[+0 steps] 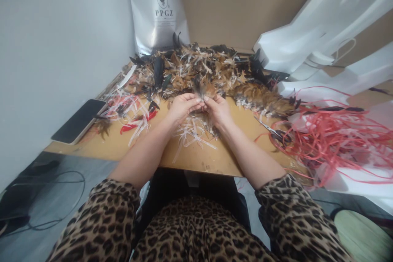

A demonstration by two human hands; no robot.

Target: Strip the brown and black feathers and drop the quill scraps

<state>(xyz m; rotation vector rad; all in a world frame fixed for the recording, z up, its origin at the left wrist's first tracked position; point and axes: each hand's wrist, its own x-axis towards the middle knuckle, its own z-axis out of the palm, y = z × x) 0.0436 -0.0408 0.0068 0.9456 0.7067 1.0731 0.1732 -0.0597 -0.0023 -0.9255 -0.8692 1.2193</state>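
Observation:
My left hand (185,108) and my right hand (217,109) meet over the middle of the table, thumbs and fingertips pinched together. Between them they hold brown and dark feathers (203,86) by the lower ends, tips pointing away from me. How many feathers there are, I cannot tell. Just beyond lies a big heap of brown and black feathers (190,63). Below my hands, thin whitish strips (192,133) are scattered on the table (227,157).
A phone (79,120) lies at the left edge, near red and white strips (123,108). To the right are scissors (273,132), a tangle of red ribbon (334,139) and a row of brown feathers (264,98). A silver bag (159,12) stands behind.

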